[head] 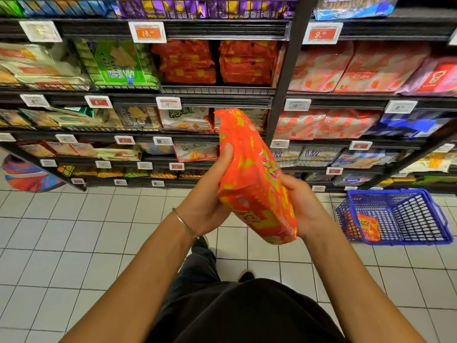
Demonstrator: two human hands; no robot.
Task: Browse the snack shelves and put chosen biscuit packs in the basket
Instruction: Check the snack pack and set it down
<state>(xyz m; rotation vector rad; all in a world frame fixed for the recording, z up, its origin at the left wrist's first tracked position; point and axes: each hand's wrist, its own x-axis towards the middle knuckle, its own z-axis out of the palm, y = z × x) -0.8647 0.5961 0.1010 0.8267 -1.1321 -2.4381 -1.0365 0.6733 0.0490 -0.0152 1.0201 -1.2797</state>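
Orange-and-yellow biscuit pack (252, 179): centre of view, held up in front of the shelves (222, 90), tilted, top end toward 12 o'clock, bottom end toward 5 o'clock.

Left hand (210, 201): grips the pack's left edge, thumb lying up along the wrapper, fingers wrapped behind it. Thin bangle (184, 224) on that wrist.

Right hand (304, 209): cups the pack's lower right side; fingertips hidden behind the wrapper, palm against it.

Blue wire basket (420, 219): on the white tile floor (74, 231) at 3 o'clock from the hands, at the foot of the shelving, well apart from the held pack. One small orange pack (368, 227) stands against its left wall inside.

Shelf at 12 o'clock: stacks of matching orange packs (215, 61); green soda-cracker pack (118, 63) just left of them. Price tags along the shelf edges, print blurred.
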